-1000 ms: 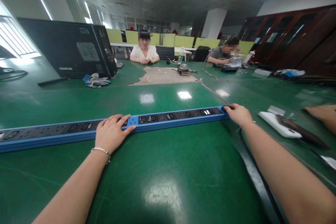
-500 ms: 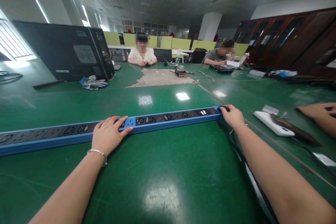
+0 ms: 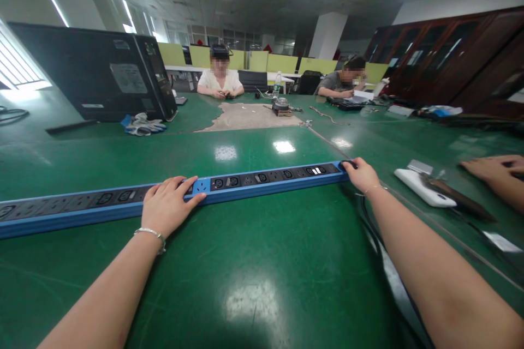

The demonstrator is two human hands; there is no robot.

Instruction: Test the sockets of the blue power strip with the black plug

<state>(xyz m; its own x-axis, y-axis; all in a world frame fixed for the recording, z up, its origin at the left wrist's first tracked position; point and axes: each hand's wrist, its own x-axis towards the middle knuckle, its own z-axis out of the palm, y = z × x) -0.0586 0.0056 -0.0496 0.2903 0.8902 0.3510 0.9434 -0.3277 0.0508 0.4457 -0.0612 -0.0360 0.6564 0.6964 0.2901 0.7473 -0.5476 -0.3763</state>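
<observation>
Left end of strip: out of frame; the blue power strip (image 3: 234, 182) lies flat on the green worktop (image 3: 262, 251), crosswise in front of the wearer.
Long axis: left to right, slightly slanted; the right end sits a little farther from the wearer than the left part.
Left hand: palm down over the strip near the middle of its visible length; the left hand (image 3: 167, 204) has its fingers over the top and its thumb by the near edge. Touching; cannot tell whether it grips or only rests.
Right hand: at the strip's right end; the right hand (image 3: 362, 174) is closed, thumb and fingers, on a black end fitting (image 3: 347, 164). Undersides of the fingers hidden.
Nearer hand: neither, as both make contact; the right has the end, the left a point well inward.
Strip, left part: black face with a row of sockets, mixed outlines, blue side wall; some covered by the left hand.
Strip, just right of left hand: one blue socket (image 3: 202, 187), odd one out in the black row.
Strip, right part: more black sockets, then small white labels (image 3: 316, 170) near the end.
Beyond right end: black cable (image 3: 370, 229) runs below the right wrist towards the wearer; its join to the strip is not visible.
</observation>
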